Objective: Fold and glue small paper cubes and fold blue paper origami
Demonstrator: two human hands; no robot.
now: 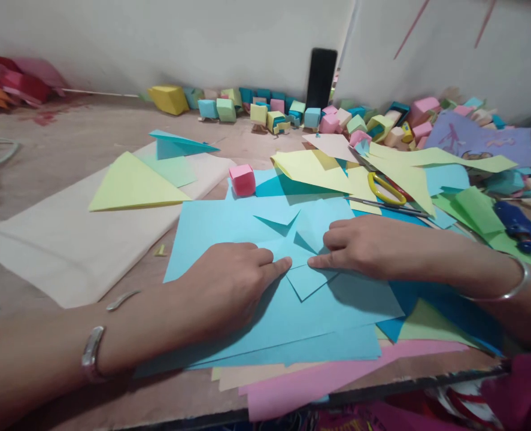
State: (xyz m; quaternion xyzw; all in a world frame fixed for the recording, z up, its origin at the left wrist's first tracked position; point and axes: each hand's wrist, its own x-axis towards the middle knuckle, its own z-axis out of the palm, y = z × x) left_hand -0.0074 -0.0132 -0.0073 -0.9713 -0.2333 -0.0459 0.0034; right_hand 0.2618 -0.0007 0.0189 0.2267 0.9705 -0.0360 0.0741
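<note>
A light blue folded paper piece (310, 284) lies on larger light blue sheets (229, 224), its pointed flaps standing up. My left hand (233, 281) is on the near left, its fingers curled and one fingertip pressed to the piece's left edge. Opposite it, my right hand (364, 245) presses a fingertip down close by, with the other fingers bent under. Between the two fingertips runs a short fold line. The undersides of both hands are hidden. Just beyond the sheets sits a small pink paper cube (242, 180).
Yellow-handled scissors (386, 188) lie right of the sheets among paper scraps. A blue tool (523, 227) is at far right. Folded yellow paper (134, 185) rests on a white sheet (67, 263). Several paper cubes (225, 109) and a black phone (321, 78) line the wall.
</note>
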